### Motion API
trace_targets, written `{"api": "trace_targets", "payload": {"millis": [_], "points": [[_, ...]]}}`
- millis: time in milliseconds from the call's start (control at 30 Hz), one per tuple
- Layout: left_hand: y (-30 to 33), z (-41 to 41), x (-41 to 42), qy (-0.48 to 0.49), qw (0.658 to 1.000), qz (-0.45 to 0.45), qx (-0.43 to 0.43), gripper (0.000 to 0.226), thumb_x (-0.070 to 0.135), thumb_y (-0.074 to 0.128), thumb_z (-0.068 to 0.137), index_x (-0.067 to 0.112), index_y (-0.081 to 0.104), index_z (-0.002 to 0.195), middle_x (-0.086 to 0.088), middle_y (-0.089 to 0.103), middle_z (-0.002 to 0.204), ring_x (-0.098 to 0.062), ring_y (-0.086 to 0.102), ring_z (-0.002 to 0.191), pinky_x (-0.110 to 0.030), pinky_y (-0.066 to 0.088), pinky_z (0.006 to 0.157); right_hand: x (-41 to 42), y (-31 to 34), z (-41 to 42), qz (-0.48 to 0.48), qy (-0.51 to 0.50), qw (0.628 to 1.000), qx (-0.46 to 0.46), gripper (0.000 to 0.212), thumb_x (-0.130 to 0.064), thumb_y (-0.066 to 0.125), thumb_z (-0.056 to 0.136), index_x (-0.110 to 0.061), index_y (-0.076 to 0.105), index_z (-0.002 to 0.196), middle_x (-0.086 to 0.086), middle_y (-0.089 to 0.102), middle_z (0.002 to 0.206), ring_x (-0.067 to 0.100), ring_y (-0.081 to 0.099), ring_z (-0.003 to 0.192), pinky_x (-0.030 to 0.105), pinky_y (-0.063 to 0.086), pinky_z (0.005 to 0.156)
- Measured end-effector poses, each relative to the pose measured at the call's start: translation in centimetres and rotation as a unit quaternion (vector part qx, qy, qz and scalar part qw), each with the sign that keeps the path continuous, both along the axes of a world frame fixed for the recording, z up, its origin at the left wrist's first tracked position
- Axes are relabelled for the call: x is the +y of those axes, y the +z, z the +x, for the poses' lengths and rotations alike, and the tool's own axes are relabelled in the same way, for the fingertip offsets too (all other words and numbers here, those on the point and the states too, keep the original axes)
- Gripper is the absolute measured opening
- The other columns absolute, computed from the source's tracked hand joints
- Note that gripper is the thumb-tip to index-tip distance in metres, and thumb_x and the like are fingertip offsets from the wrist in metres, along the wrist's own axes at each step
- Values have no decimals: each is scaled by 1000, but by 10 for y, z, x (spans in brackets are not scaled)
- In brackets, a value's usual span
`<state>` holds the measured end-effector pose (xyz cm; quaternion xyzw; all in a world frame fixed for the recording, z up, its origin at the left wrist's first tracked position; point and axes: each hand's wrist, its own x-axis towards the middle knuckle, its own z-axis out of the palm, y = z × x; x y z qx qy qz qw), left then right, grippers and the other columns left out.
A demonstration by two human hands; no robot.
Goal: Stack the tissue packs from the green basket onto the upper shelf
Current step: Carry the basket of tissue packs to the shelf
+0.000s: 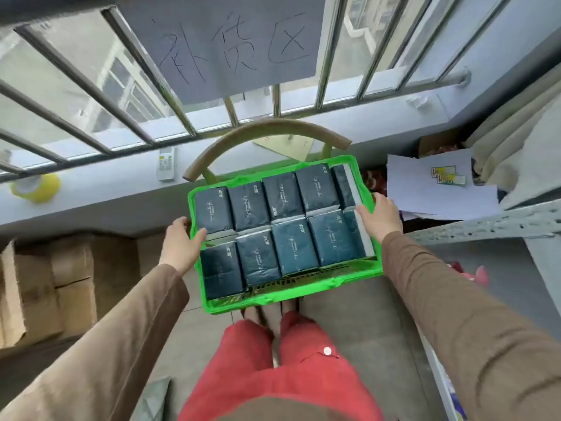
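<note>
A bright green basket sits on a chair seat in front of me, filled with several dark blue tissue packs in two rows. My left hand grips the basket's left rim, thumb over the edge. My right hand grips the right rim, fingers curled over it beside the end packs. The grey metal shelf juts in from the right, level with the basket's right side.
The chair's curved wooden back rises behind the basket, against a windowsill and barred window. On the sill lie a remote and yellow tape roll. Cardboard boxes stand left. Loose papers lie right.
</note>
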<state>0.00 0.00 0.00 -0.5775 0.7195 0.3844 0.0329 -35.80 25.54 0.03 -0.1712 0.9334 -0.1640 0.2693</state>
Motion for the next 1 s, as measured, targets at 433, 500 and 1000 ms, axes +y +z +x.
{"api": "trace_targets", "payload": {"millis": [433, 500, 1000], "points": [[-37, 9, -5, 21, 994, 85, -63, 42, 41, 43, 103, 0, 52, 99, -19, 59, 102, -34, 55, 96, -37, 35, 77, 2, -26, 14, -54, -237, 966, -87, 47, -39, 53, 100, 3, 61, 120, 22, 63, 119, 37, 59, 111, 39, 45, 94], [-33, 12, -7, 2, 996, 75, -46, 39, 41, 45, 102, 3, 51, 96, -14, 59, 96, -29, 51, 88, -36, 32, 74, 14, -21, 28, -56, -266, 959, -73, 43, -38, 53, 99, 2, 63, 112, 22, 63, 109, 34, 60, 104, 38, 45, 90], [40, -67, 99, -256, 957, 52, 125, 36, 43, 52, 99, 12, 46, 82, -1, 53, 76, -20, 47, 74, -34, 29, 61, 274, 44, 251, -129, -606, 785, 17, 38, -32, 53, 101, 3, 62, 113, 28, 64, 117, 39, 59, 106, 41, 46, 90]]}}
